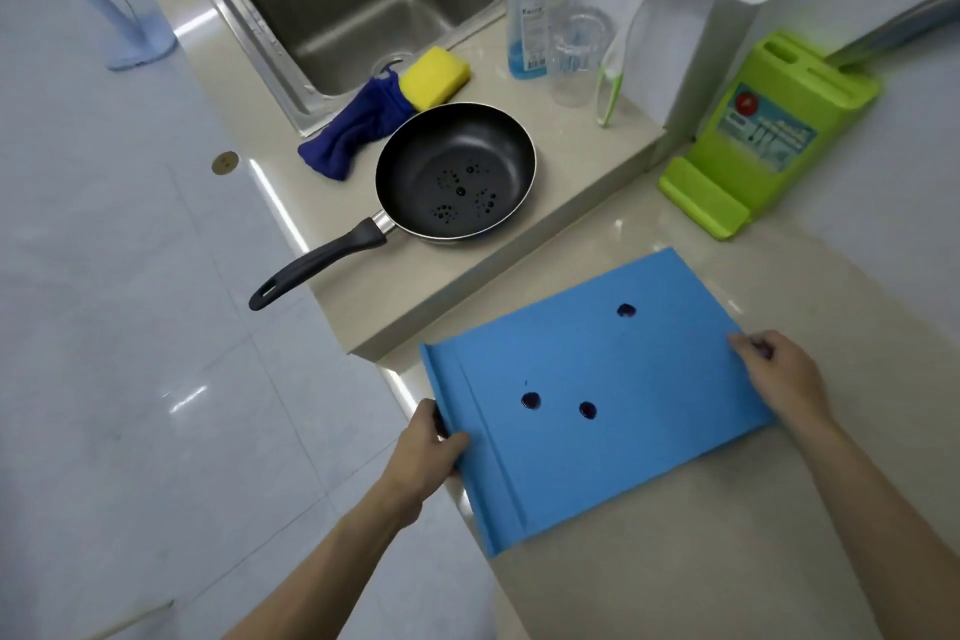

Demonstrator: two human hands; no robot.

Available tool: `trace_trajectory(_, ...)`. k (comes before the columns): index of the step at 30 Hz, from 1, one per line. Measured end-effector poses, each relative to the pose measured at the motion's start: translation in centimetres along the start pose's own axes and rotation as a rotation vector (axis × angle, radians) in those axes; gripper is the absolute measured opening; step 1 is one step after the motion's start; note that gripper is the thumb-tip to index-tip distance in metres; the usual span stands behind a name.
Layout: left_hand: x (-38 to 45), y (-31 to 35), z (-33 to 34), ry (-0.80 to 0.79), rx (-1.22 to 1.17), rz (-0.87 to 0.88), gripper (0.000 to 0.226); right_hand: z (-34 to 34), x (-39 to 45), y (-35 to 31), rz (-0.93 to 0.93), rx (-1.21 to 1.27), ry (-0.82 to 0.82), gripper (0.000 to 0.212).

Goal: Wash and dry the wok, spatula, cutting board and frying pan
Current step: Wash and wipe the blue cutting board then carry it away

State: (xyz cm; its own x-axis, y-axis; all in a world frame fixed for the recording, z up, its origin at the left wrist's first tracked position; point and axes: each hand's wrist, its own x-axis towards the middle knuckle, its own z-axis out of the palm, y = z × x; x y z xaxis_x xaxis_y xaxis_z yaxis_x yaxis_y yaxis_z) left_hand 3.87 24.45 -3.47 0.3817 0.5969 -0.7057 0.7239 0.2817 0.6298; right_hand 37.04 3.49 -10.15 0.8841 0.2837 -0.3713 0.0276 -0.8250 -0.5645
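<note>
1. Seen from the head camera, the blue cutting board (587,400) lies flat on the lower worktop (727,535), with its near left corner jutting over the edge.
2. The left hand (428,452) grips the board's left edge, thumb on top and fingers curled under. The right hand (779,374) rests on the right edge, fingers bent over it, seemingly gripping.
3. The step in hand looks like lifting the board to carry it to the sink (358,5). I would keep it level so the three dark purple spots on it do not run, and swing it clear of the frying pan (454,172).
4. That pan sits on the raised worktop near the sink, its handle sticking out past the edge. Dark droplets dot its inside, so it is unwashed.
5. Count: one cutting board, one frying pan, one yellow sponge (435,75), one blue cloth (353,130), one bottle of blue liquid (527,36), one clear glass (576,52) and one green knife holder (763,135).
6. No wok shows. A green-edged utensil (613,78) leans by the glass; whether it is the spatula I cannot tell.
</note>
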Motion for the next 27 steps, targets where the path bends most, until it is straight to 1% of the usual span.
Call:
trace_trajectory(2,-0.5,1.4,0.0,-0.065,0.058,0.064,0.028,-1.5,-2.3,2.0,0.047,0.046,0.051,0.041)
trace_trajectory(5,-0.5,4.3,-0.1,-0.16,0.153,0.179,0.027,-3.7,-5.9,4.0,0.122,0.128,0.158,0.027)
trace_trajectory(6,-0.5,5.3,-0.1,-0.176,0.187,0.214,0.027,-4.3,-6.8,4.4,0.14,0.147,0.187,0.026)
trace_trajectory(9,-0.8,8.9,-0.7,-0.183,0.254,0.335,0.026,-6.4,-9.0,3.9,0.169,0.227,0.259,0.027)
trace_trajectory(12,-1.4,12.4,-2.5,-0.16,0.259,0.426,0.027,-8.8,-10.2,1.6,0.175,0.305,0.27,0.03)
trace_trajectory(17,-2.1,17.5,-8.9,-0.108,0.216,0.469,0.021,-12.1,-11.5,-6.3,0.062,0.44,0.206,0.025)
trace_trajectory(20,-2.3,19.6,-14.3,-0.045,0.188,0.515,0.017,-11.6,-13.0,-12.3,-0.016,0.55,0.189,0.024)
trace_trajectory(23,-1.8,20.8,-20.4,0.056,0.131,0.566,0.018,-8.6,-14.3,-18.4,-0.093,0.59,0.157,0.021)
trace_trajectory(26,0.4,21.1,-26.9,0.177,0.069,0.564,0.019,-3.9,-15.0,-25.0,-0.14,0.578,0.113,0.021)
trace_trajectory(27,1.5,20.5,-30.8,0.211,0.044,0.56,0.02,-0.9,-15.1,-28.4,-0.157,0.561,0.097,0.022)
